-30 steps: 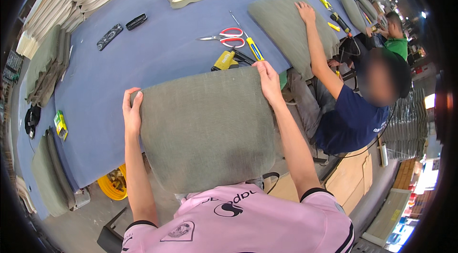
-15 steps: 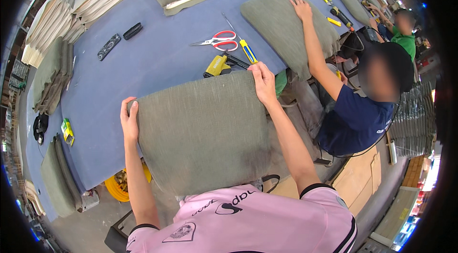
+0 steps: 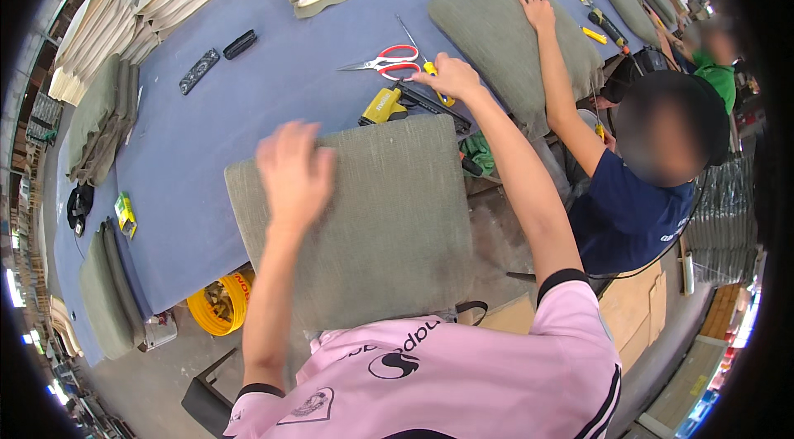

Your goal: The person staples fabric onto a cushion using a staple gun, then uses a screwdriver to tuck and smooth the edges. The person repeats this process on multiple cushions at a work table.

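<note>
Cushion [image 3: 380, 224] looks soft, light and floppy, best gripped along its edges; left hand [image 3: 291, 178] hovers open, blurred, above it while right hand [image 3: 453, 79] closes on a yellow-handled tool [image 3: 437, 81].

cushion [image 3: 389, 224] | grey-green, square, flat | table's near edge, overhanging

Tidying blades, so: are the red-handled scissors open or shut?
Shut: the red-handled scissors lie flat on the blue table, blades together in one point, loops side by side.

Red-handled scissors [image 3: 389, 61] lie on the blue table [image 3: 273, 91], with two black cases [image 3: 217, 60] well apart to their left. Folded cream covers [image 3: 149, 0] are stacked at the far left corner. A yellow bucket [image 3: 222, 304] stands below the table's near edge.
</note>
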`<state>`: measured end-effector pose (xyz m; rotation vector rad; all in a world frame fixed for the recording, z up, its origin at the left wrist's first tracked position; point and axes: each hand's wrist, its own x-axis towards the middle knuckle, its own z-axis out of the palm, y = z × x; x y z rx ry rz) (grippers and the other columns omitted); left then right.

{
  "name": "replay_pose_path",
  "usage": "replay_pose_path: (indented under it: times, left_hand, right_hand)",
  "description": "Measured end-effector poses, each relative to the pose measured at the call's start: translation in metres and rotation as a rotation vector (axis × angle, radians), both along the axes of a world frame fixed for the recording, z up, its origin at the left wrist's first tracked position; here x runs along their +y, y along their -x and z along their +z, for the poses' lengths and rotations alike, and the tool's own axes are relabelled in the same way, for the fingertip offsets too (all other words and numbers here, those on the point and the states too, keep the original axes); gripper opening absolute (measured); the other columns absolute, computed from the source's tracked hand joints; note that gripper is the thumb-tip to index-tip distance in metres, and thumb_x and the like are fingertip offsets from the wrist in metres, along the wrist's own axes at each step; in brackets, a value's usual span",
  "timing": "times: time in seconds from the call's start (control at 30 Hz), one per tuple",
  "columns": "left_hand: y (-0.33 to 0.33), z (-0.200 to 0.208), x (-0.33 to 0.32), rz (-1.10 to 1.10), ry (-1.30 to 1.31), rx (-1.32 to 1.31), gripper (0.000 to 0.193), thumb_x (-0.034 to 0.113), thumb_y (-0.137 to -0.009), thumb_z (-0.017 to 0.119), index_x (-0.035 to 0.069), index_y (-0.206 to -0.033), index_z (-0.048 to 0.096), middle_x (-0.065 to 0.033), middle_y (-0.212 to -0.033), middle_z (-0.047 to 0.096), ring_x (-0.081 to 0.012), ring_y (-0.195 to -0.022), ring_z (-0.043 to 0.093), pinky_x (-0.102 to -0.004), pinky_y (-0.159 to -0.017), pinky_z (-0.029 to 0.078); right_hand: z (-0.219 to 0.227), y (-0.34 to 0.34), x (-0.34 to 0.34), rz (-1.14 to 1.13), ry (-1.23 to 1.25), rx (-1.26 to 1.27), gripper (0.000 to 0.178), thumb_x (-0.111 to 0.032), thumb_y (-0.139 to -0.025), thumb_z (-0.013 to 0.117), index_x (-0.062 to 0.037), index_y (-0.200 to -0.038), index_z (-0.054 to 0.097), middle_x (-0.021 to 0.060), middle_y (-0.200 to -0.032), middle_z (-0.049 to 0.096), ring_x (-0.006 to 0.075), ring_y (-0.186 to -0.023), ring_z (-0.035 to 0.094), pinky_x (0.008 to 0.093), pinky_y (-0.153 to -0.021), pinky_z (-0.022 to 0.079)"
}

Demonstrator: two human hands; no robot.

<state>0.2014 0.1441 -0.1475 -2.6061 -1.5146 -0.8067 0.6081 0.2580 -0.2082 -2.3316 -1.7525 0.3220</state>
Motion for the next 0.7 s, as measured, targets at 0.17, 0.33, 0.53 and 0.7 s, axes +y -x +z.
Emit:
replay_pose_path:
  times: [0.17, 0.33, 0.53, 0.7]
  left_hand:
    - [-0.106, -0.006, -0.031, -0.090, -0.009, 0.015, 0.064, 0.042, -0.102, 0.077, 0.012, -0.157, 0.065, -0.0174, -0.156, 0.062, -0.0395, -0.153, 0.050, -0.0677, -0.134, 0.025]
    - [-0.108, -0.017, -0.029, -0.036, 0.013, -0.013, 0.067, 0.043, -0.096, 0.081, 0.013, -0.154, 0.068, -0.0143, -0.148, 0.062, -0.0364, -0.147, 0.052, -0.0678, -0.133, 0.025]
    - [-0.114, -0.016, -0.023, -0.030, 0.018, -0.048, 0.065, 0.042, -0.093, 0.082, 0.013, -0.149, 0.071, -0.0137, -0.145, 0.063, -0.0364, -0.144, 0.054, -0.0674, -0.132, 0.027]
    - [-0.116, -0.015, -0.021, -0.004, 0.044, -0.040, 0.065, 0.043, -0.090, 0.083, 0.013, -0.147, 0.071, -0.0134, -0.143, 0.064, -0.0358, -0.143, 0.055, -0.0667, -0.132, 0.028]
  right_hand:
    - [0.022, -0.044, 0.036, 0.081, 0.195, 0.507, 0.041, -0.043, -0.099, 0.076, -0.0066, -0.118, 0.073, 0.0171, -0.104, 0.085, 0.0231, -0.078, 0.076, 0.0375, -0.068, 0.057]
    - [0.052, -0.001, -0.012, 0.120, -0.224, 1.230, 0.022, -0.031, -0.113, 0.065, -0.0186, -0.127, 0.053, 0.0038, -0.096, 0.079, 0.0062, -0.060, 0.052, 0.0273, -0.048, 0.032]
    - [0.071, -0.024, -0.013, 0.070, -0.371, 1.237, 0.029, -0.044, -0.122, 0.055, -0.0159, -0.128, 0.055, 0.0071, -0.094, 0.079, 0.0060, -0.053, 0.049, 0.0229, -0.045, 0.032]
    - [0.046, -0.003, -0.041, 0.207, -0.196, 1.231, 0.025, -0.038, -0.125, 0.051, -0.0134, -0.131, 0.051, 0.0083, -0.095, 0.078, 0.0069, -0.058, 0.055, 0.0222, -0.047, 0.037]
